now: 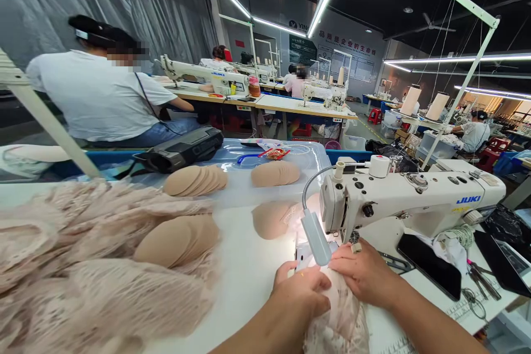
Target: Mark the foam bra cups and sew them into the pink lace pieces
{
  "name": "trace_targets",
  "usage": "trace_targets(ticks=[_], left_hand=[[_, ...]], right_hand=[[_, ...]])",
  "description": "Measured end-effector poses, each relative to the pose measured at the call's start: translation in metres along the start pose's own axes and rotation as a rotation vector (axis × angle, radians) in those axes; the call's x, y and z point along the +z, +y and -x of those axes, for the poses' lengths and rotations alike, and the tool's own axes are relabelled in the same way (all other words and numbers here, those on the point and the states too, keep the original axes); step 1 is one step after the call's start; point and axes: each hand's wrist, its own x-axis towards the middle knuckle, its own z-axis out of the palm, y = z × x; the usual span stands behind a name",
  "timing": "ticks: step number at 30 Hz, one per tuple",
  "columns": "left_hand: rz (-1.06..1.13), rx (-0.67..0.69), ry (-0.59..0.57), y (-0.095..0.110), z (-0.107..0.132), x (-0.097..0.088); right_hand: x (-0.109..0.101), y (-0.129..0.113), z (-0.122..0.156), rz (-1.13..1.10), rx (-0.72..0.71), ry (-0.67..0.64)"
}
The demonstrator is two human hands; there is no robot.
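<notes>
A pale pink lace fabric piece (342, 310) lies at the sewing machine (409, 193) and drapes toward me over the table edge. My left hand (302, 290) grips it with curled fingers, left of the needle area. Close beside the presser foot, my right hand (367, 274) holds the same lace down, its fingers bent and pressed together. A small grey lamp (316, 238) on a bendy neck lights this spot and hides part of the stitching area. Beyond my hands, a beige oval pad (271, 220) rests on the white table.
Left are heaped lace (124, 298) and stacks of beige pads (178, 240). More pads (276, 173) sit near a clear plastic lid (232, 149). At right lie a black phone (431, 265), scissors (477, 279) and a tablet (504, 263). A co-worker (99, 94) sits ahead, left.
</notes>
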Motion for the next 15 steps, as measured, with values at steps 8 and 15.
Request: trace_targets(ticks=[8,15], left_hand=[[-0.012,-0.011,0.008,0.001,0.005,0.005],[0.016,0.081,-0.049,-0.008,0.011,-0.006]], right_hand=[[-0.002,0.003,0.001,0.028,0.03,-0.027],[-0.008,-0.001,0.0,0.045,0.032,0.014]])
